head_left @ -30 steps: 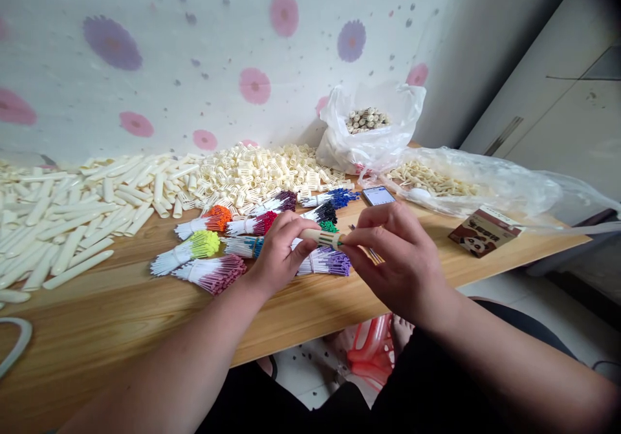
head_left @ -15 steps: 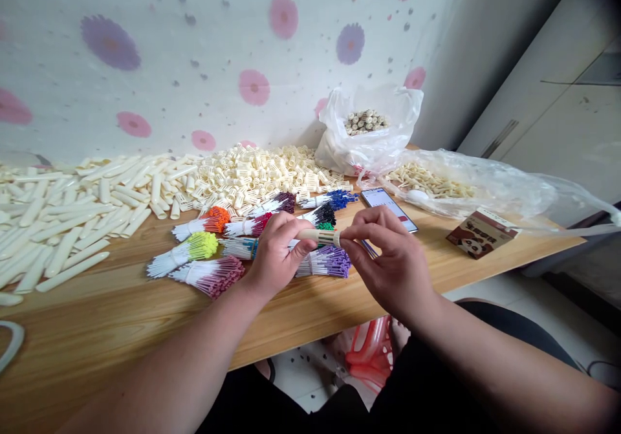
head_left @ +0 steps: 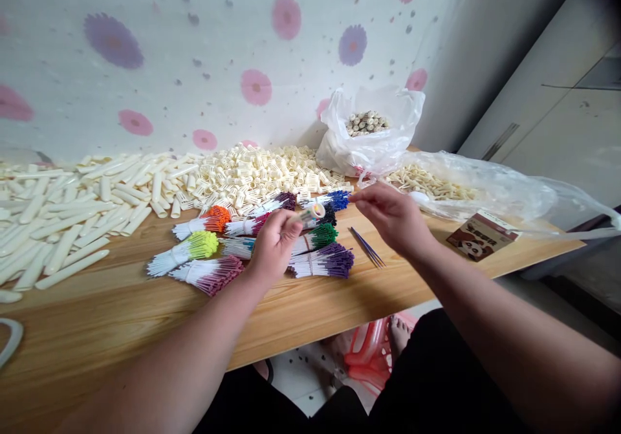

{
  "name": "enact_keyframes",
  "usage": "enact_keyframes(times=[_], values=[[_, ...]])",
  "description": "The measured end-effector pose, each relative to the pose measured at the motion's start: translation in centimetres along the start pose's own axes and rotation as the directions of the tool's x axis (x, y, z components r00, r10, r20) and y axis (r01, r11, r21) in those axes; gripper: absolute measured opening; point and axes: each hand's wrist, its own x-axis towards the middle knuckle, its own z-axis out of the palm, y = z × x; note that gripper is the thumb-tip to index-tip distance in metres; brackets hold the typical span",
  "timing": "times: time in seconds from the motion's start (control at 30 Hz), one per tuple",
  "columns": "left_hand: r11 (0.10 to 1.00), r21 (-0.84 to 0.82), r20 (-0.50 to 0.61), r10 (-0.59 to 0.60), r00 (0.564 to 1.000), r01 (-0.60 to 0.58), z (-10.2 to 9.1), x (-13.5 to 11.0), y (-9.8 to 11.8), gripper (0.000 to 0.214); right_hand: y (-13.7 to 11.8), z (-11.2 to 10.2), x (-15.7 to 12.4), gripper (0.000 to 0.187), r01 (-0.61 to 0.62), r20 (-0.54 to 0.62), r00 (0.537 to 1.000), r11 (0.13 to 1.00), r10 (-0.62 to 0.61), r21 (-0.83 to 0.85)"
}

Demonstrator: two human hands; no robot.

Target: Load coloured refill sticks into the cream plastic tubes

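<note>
My left hand (head_left: 274, 240) is closed around a cream slotted pen barrel (head_left: 310, 213), its round open end facing right and coloured bits showing inside. My right hand (head_left: 391, 217) has thumb and fingertips pinched together at the blue ends of a bundle of thin white sticks (head_left: 332, 200). Whether a stick is between those fingertips is too small to tell. Close by lie similar bundles with black ends (head_left: 329, 217), green ends (head_left: 324, 235) and purple ends (head_left: 334, 260). A few slim dark pointed sticks (head_left: 367, 248) lie loose below my right hand.
Long cream tubes (head_left: 72, 227) cover the table's left, beside a heap of slotted cream parts (head_left: 262, 169). Behind stands a plastic bag (head_left: 349, 152) of finished-looking pieces; another clear bag (head_left: 485, 175) lies right, near a small brown box (head_left: 480, 235). Orange-ended (head_left: 206, 220) and yellow-ended bundles (head_left: 187, 253) lie left.
My right hand has left the barrel's end and moved up to the blue-ended bundle. My left hand still holds the barrel, now turned with its end toward me. The phone is now hidden.
</note>
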Motion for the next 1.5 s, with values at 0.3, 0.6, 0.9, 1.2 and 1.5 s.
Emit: enact_keyframes(times=[0.3, 0.6, 0.9, 1.2, 1.5], values=[[0.940, -0.174, 0.124, -0.275, 0.953, 0.294, 0.5, 0.6, -1.1, 0.030, 5.3, 3.1, 3.8, 0.015, 0.285, 0.447, 0.884, 0.914, -0.135, -0.289], [0.963, 0.071, 0.251, -0.270, 0.930, 0.260, 1.2, 1.1, -1.4, 0.035, 5.3, 5.4, 4.8, 0.013, 0.425, 0.584, 0.803, 0.801, -0.119, -0.422], [0.955, 0.259, 0.258, -0.213, 0.942, 0.146, 1.2, 1.0, -1.5, 0.033, 5.0, 4.3, 4.7, 0.015, 0.401, 0.530, 0.845, 0.746, -0.076, -0.532], [0.975, 0.150, 0.128, -0.183, 0.975, 0.164, 0.3, 0.7, -0.2, 0.020, 2.2, -1.1, 3.1, 0.018, 0.390, 0.451, 0.866, 0.855, -0.214, -0.343], [0.948, -0.130, 0.380, -0.222, 0.898, 0.289, 0.2, -0.3, 3.3, 0.017, -1.7, 0.7, -0.7, 0.008, 0.182, 0.415, 0.888, 0.980, -0.197, 0.077]])
